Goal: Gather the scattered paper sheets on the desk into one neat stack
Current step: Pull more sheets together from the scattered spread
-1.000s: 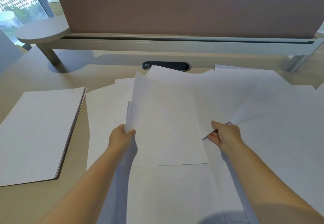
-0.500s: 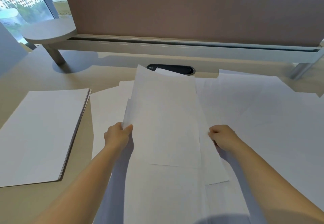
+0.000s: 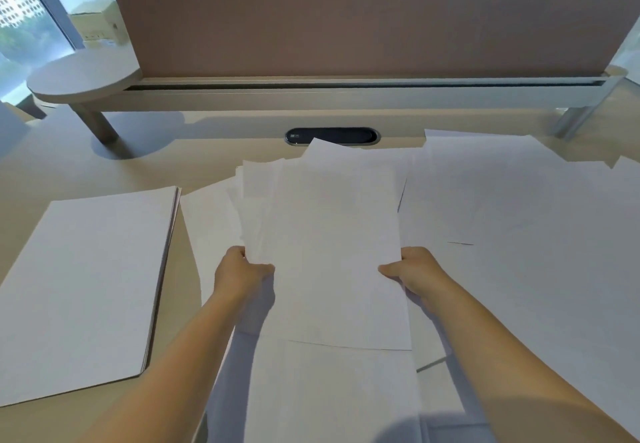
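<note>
Between left hand (image 3: 242,271) and right hand (image 3: 414,271), blank gripped sheets (image 3: 332,234); no writing.

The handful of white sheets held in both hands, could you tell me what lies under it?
More loose white sheets show below the handful of white sheets; what lies directly beneath it is covered.

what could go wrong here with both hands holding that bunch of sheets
The fanned bunch of white paper sheets is uneven at its far edge, so sheets may slip from the left hand or right hand grip. Lifting it could drag the loose white sheets lying underneath. It may also land askew on the neat white paper stack.
</note>
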The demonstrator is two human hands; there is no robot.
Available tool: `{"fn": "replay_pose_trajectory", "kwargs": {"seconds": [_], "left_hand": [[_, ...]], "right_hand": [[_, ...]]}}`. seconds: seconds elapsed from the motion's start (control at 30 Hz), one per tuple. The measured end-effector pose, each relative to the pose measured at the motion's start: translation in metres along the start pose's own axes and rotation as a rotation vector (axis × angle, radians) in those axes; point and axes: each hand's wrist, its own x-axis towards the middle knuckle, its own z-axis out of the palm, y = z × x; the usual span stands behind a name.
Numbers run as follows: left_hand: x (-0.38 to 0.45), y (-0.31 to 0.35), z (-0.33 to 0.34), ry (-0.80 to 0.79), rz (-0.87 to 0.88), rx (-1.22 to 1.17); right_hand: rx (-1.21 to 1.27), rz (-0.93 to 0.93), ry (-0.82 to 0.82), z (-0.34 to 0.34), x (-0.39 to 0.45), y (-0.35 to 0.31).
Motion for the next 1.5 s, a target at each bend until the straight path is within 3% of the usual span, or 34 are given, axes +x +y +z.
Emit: {"fn": "replay_pose_trajectory", "kwargs": {"seconds": [0.17, 0.27, 0.37, 0.43, 0.53, 0.67, 0.87, 1.27, 1.37, 1.5], "left_hand": [[0.007, -0.014, -0.02, -0.126, 0.051, 0.209], [0.01, -0.022, -0.034, -0.158, 0.01, 0.084], [0.008, -0.022, -0.045, -0.126, 0.044, -0.187], [0.001, -0.018, -0.046, -0.225, 0.03, -0.339], [-0.006, -0.02, -0.036, -0.365, 0.067, -0.103], [0.002, -0.026, -0.025, -0.241, 0.103, 0.145], [-0.003, -0.035, -0.024, -0.226, 0.027, 0.266], [0.001, -0.033, -0.02, -0.009, 0.003, -0.073], [0.009, -0.028, -0.024, 0.082, -0.007, -0.168], [0.014, -0.02, -0.022, 0.07, -0.041, -0.167]], "right_hand": [[-0.118, -0.057, 0.092, 0.029, -0.007, 0.001], [-0.173, -0.164, 0.162, 0.039, -0.014, -0.004], [-0.074, -0.221, 0.21, 0.045, -0.024, -0.011], [-0.018, -0.177, 0.233, 0.043, -0.023, -0.012], [0.009, -0.028, 0.167, 0.034, -0.02, -0.004], [0.055, 0.045, 0.083, 0.021, -0.017, 0.002], [0.198, 0.006, 0.19, 0.011, 0.008, -0.005], [0.117, -0.162, 0.272, -0.011, 0.025, -0.012], [-0.102, -0.214, 0.263, -0.025, 0.031, -0.014], [-0.33, -0.186, 0.105, -0.031, 0.035, -0.014]]}}
